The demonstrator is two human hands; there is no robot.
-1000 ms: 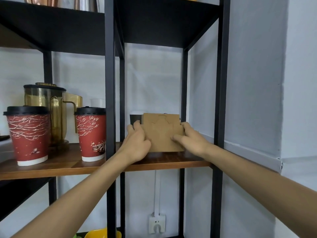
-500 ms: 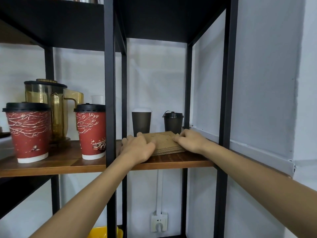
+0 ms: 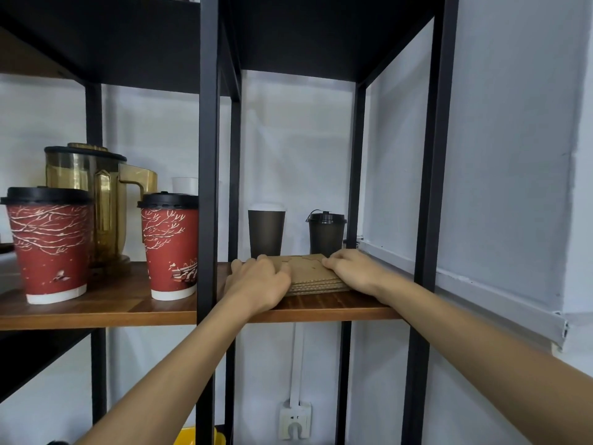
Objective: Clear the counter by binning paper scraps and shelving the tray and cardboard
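Observation:
A brown stack of cardboard pieces [image 3: 309,274] lies flat on the wooden shelf [image 3: 337,308] in the right-hand bay of a black metal rack. My left hand [image 3: 256,282] rests on the stack's left edge, fingers curled over it. My right hand [image 3: 351,269] grips its right edge with the fingers on top. Both forearms reach in from below. No tray or paper scraps are in view.
Two dark paper cups [image 3: 266,232] [image 3: 325,234] stand just behind the stack. Left of the black upright post [image 3: 208,187] are two red lidded cups [image 3: 48,245] [image 3: 170,245] and a gold jug [image 3: 96,200]. A white wall [image 3: 513,155] closes the right side. A wall socket [image 3: 295,419] sits below.
The cardboard stack, held upright on its edge a second ago, has been tipped down flat onto the shelf. Both hands followed it down and stay on its edges. The dark cups behind are now uncovered.

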